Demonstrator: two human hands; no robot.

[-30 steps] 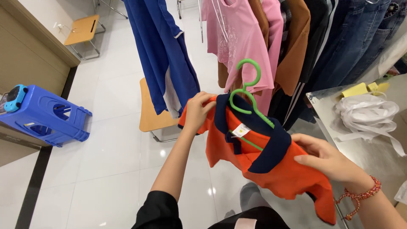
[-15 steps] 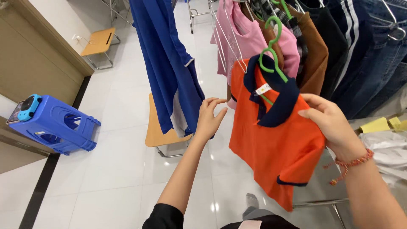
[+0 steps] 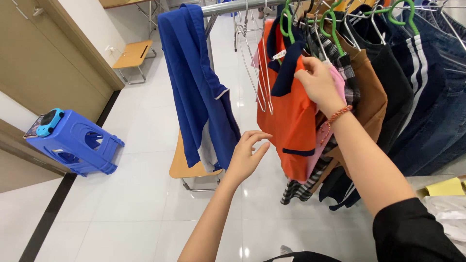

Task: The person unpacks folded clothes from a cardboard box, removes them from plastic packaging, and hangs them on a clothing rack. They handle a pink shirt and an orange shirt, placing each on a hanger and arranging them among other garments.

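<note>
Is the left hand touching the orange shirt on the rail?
Apart. In the head view the left hand hovers open, with pale floor showing between its fingertips and the orange shirt.

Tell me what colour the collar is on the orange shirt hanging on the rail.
Dark navy blue, on the orange shirt; the head view shows it best.

A small white neck label shows inside the navy collar of the orange polo shirt hanging on the rail, tilted, just left of my right hand. Far left, a dark phone screen lies flat on the blue plastic stool, beside a blue gadget.
</note>
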